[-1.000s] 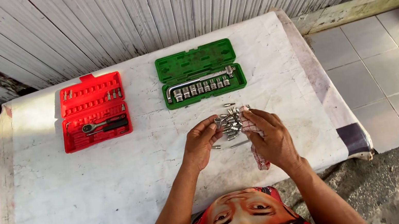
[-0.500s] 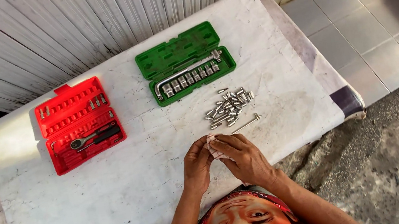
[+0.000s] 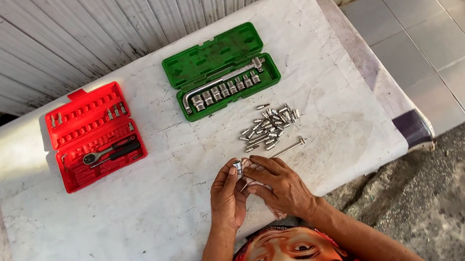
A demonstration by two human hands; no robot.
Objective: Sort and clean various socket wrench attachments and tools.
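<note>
Below, near table (image 3: 108, 239) edge: my left hand (image 3: 227, 198) pinches small silver socket (image 3: 238, 166); right hand (image 3: 283, 187) closed on cloth (image 3: 278, 211) beside it. Loose sockets (image 3: 268, 125) just beyond; green case (image 3: 221, 71), red case (image 3: 94, 135) farther.

Open green socket case (image 3: 221, 71), open red tool case (image 3: 95, 135), white table (image 3: 106, 227), tiled floor (image 3: 445, 46).

A small shiny silver metal socket (image 3: 238, 166) stands upright, pinched at fingertips, touching a red-and-white checked cloth (image 3: 248, 166) just beside it.
</note>
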